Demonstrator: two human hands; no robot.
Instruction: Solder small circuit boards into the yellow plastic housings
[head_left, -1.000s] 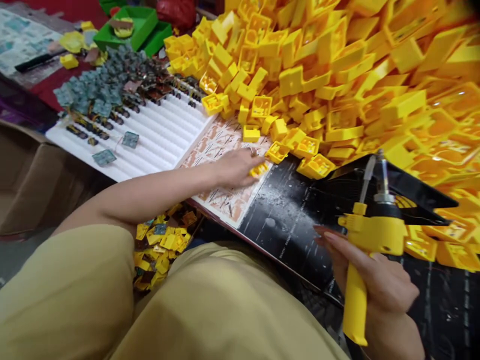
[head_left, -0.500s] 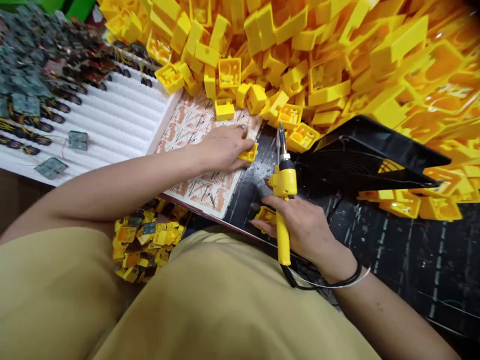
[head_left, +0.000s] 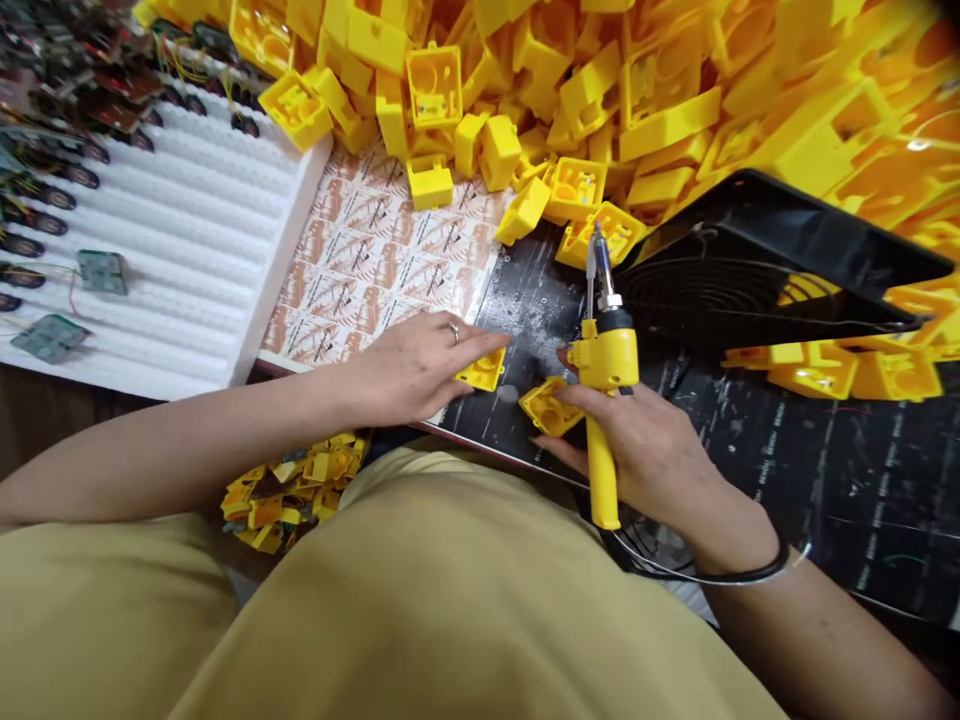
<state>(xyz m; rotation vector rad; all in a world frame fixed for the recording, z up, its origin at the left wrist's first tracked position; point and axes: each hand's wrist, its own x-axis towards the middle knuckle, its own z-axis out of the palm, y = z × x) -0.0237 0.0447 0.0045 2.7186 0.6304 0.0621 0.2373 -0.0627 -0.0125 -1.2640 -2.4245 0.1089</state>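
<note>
My left hand (head_left: 409, 365) lies low over the table's front part, fingers closed around a small yellow plastic housing (head_left: 487, 371) whose right side shows past the fingertips. A yellow soldering gun (head_left: 609, 362) with a metal tip and a thin feed tube points away from me, held in my right hand (head_left: 649, 440). Between the thumb and fingers of that same hand sits a second yellow housing (head_left: 551, 407), open side up. Part of the right fingers is hidden behind the gun.
A large heap of yellow housings (head_left: 435, 85) fills the back. A black fan (head_left: 705, 270) stands at right on the dark tabletop (head_left: 810, 480). At left, a white ribbed foam tray (head_left: 187, 240) bears circuit boards (head_left: 101, 272) with wires. More housings (head_left: 300, 490) lie below the table edge.
The view has shifted, with the heap and tray sliding left. My left hand has come nearer to me with its housing. The right hand's housing shows more fully beside the gun.
</note>
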